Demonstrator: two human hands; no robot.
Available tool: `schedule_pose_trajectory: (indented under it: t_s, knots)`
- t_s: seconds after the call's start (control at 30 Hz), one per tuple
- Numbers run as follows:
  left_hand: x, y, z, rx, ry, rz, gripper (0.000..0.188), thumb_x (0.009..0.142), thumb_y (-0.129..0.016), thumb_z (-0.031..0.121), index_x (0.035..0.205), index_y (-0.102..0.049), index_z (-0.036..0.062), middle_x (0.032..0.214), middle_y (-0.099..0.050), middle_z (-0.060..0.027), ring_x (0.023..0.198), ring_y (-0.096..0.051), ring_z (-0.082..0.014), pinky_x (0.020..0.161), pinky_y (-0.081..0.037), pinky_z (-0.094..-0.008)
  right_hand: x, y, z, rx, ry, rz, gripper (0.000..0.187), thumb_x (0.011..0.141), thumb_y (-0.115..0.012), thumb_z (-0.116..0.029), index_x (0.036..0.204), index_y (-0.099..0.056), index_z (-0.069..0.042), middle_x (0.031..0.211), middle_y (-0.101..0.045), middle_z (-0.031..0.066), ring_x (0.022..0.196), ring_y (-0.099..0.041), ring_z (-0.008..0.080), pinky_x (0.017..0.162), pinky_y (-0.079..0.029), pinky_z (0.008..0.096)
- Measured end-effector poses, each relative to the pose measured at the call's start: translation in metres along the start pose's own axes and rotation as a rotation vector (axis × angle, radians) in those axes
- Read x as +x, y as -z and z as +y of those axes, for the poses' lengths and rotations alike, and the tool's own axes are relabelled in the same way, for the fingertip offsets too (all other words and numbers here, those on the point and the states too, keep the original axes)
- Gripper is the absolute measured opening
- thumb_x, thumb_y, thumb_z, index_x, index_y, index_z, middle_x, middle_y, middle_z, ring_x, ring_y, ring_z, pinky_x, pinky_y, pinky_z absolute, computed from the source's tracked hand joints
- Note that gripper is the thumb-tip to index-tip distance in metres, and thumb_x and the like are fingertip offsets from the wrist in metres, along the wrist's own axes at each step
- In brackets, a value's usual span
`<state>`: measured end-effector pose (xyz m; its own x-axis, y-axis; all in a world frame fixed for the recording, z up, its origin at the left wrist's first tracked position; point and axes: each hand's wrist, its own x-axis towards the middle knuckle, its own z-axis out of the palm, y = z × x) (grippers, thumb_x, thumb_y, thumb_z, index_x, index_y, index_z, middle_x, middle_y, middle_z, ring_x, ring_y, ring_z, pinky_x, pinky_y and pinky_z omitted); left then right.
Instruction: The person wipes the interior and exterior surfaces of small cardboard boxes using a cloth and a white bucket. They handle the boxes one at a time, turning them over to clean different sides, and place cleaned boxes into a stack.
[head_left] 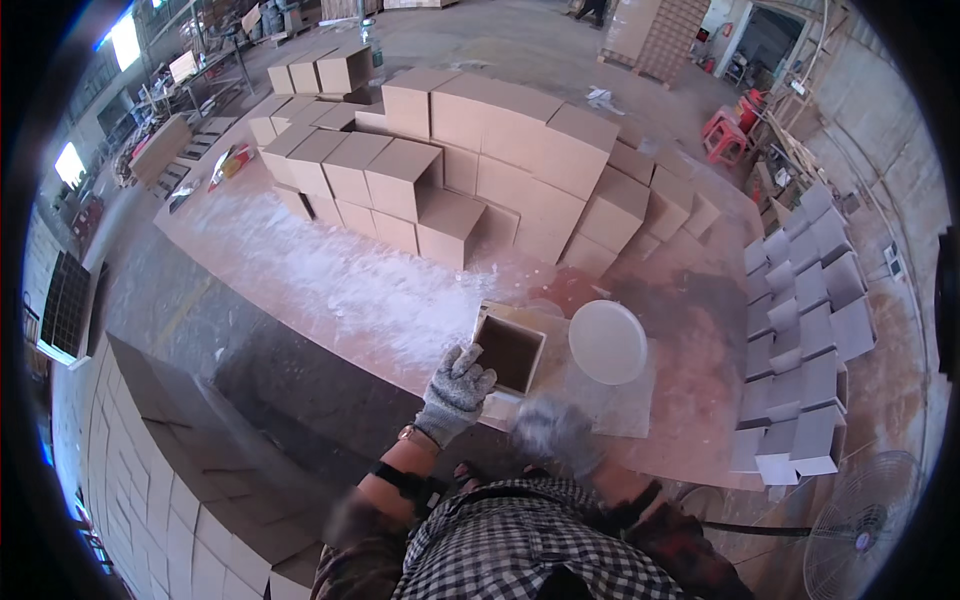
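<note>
Near the front edge of the table stands an open-topped box with a brown inside and a pale rim. My left hand, in a grey knitted glove, has its fingers bent against the left wall of this box. Just below the near right corner of the box is my right hand, also gloved. Motion smears it, so its fingers and anything in them do not show. A round whitish disc, like a lid, lies right of the box on a pale sheet.
Brown open boxes are stacked across the table's far side. White powder covers the tabletop at left. Pale boxes form a stack on the right, above a standing fan. More stacked boards or boxes stand at lower left.
</note>
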<state>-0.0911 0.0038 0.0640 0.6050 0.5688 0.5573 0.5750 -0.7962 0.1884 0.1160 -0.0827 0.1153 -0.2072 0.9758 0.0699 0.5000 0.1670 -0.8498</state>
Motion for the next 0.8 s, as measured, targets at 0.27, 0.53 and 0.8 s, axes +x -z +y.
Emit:
schedule_pose_trajectory:
  t_s: [0.27,0.53,0.8]
  knots:
    - [0.021,-0.024,0.049,0.194,0.145,-0.129,0.049,0.071,-0.07,0.024,0.113,-0.057,0.0049,0.078,-0.059,-0.0092,0.084,-0.057,-0.0316,0.081,-0.044,-0.0484,-0.036,0.049,0.036,0.605,-0.423,0.353,0.013,0.079,-0.064,-0.001,0.092,-0.067,0.0,0.092,-0.068,0.0073,0.084,-0.064,0.0157,0.078,-0.052,0.0277]
    - [0.039,0.039,0.062,-0.088,0.083,-0.001,0.062,0.073,-0.075,0.034,0.123,-0.053,0.0055,0.109,-0.061,-0.0101,0.105,-0.056,-0.0329,0.095,-0.043,-0.0445,-0.004,0.067,0.066,0.249,-0.194,0.409,0.012,0.077,-0.066,0.0,0.089,-0.065,-0.002,0.083,-0.066,0.0032,0.078,-0.061,0.011,0.071,-0.05,0.0254]
    - [0.002,0.035,0.029,-0.092,-0.029,-0.122,0.026,0.07,-0.074,0.021,0.093,-0.067,0.0099,0.098,-0.065,-0.0061,0.113,-0.056,-0.0314,0.097,-0.043,-0.0479,0.087,0.048,0.034,-0.461,0.54,0.412,0.013,0.08,-0.069,-0.024,0.078,-0.065,-0.012,0.08,-0.064,0.0069,0.069,-0.062,0.031,0.065,-0.051,0.0408]
